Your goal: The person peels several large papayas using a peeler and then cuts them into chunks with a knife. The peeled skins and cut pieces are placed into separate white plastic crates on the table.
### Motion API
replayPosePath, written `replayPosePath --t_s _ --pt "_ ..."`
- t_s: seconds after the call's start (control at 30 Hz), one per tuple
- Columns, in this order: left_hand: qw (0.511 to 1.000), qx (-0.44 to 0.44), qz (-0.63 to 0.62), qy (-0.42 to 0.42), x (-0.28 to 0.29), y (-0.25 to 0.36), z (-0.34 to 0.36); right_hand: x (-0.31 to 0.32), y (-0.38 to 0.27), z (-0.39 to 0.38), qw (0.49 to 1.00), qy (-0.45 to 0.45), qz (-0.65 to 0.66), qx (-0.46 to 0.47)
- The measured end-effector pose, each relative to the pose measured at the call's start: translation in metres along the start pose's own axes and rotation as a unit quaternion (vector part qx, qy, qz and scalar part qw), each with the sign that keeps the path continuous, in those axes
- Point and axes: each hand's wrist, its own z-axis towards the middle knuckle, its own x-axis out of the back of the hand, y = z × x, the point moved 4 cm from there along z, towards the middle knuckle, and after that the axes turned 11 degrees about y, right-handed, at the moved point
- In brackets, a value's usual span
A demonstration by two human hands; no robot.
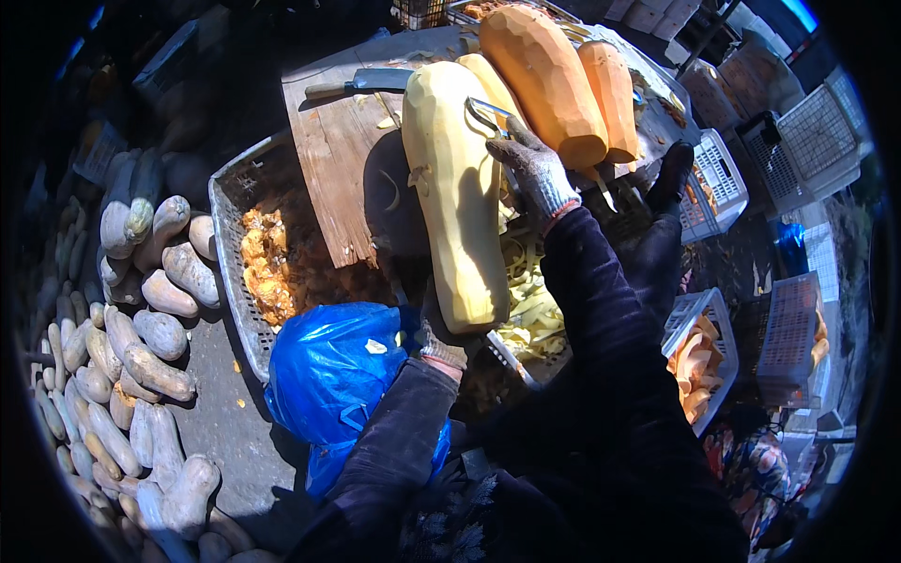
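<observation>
A long, pale yellow, mostly peeled squash (pixel 450 197) lies with its far end on the wooden board (pixel 324 178) and its near end toward me. My left hand (pixel 439 342), in a dirty glove, holds the near end from below and the left; most of its fingers are hidden. In a grey knit glove, my right hand (pixel 533 169) is closed round a peeler (pixel 486 113), whose curved metal part is at the squash's upper right side. Larger and smaller peeled orange squashes (pixel 544 80) lie just beyond. A wooden-handled cleaver (pixel 375 80) rests on the board to the left.
Whole unpeeled squashes (pixel 150 361) pile on the ground at left. A crate (pixel 230 249) holds orange pulp; a blue plastic bag (pixel 328 375) sits by my left forearm. Pale peelings (pixel 535 314) lie below the squash. Crates with orange pieces (pixel 694 366) stand at right.
</observation>
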Motion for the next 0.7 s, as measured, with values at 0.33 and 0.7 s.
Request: replayPosePath --t_s 0.33,0.7 --pt "0.845 -0.292 0.429 0.130 -0.007 -0.013 -0.038 0.085 0.096 -0.225 0.980 -0.079 -0.180 -0.036" --pt "0.853 -0.280 0.375 0.233 -0.018 -0.028 -0.024 -0.031 -0.039 -0.070 0.822 0.005 -0.540 0.180"
